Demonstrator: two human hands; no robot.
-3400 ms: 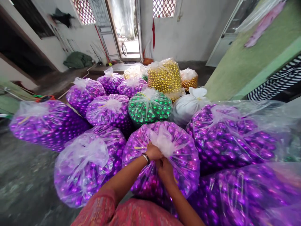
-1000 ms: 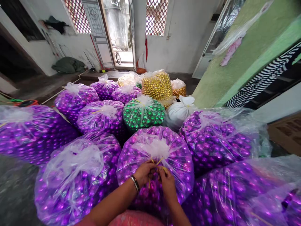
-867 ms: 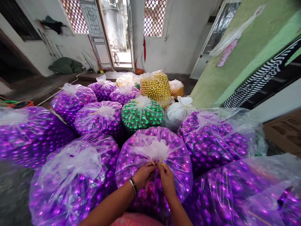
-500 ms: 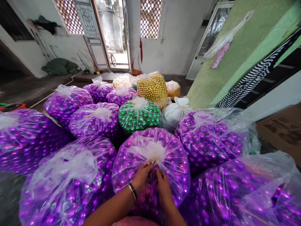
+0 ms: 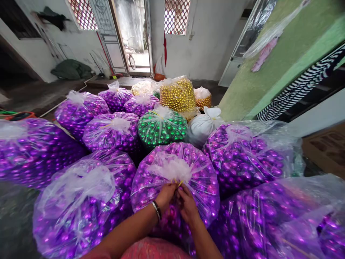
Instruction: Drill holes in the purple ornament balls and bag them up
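Note:
A large clear plastic bag point(image 5: 201, 163) full of shiny purple balls stands upright right in front of me, its gathered neck bunched white at the top. Round that neck runs a thin yellow tie point(image 5: 180, 183). My left hand point(image 5: 166, 196), with a bracelet at the wrist, pinches the tie from the left side. From the right, my right hand point(image 5: 188, 204) has its thumb and fingertips closed at the tie's other end. The two hands almost touch, and the fingers partly hide the tie.
More bags of purple balls crowd both sides, including one at left point(image 5: 78, 208) and one at right point(image 5: 256, 216). Behind stand a green-ball bag point(image 5: 161, 129), a white sack point(image 5: 203, 127) and a gold-ball bag point(image 5: 178, 95). A green pillar point(image 5: 256, 82) rises at right, and a doorway opens at the back.
Both hands have come closer together at the bag's neck, and my right fingers have moved up to the yellow tie. The view has shifted slightly.

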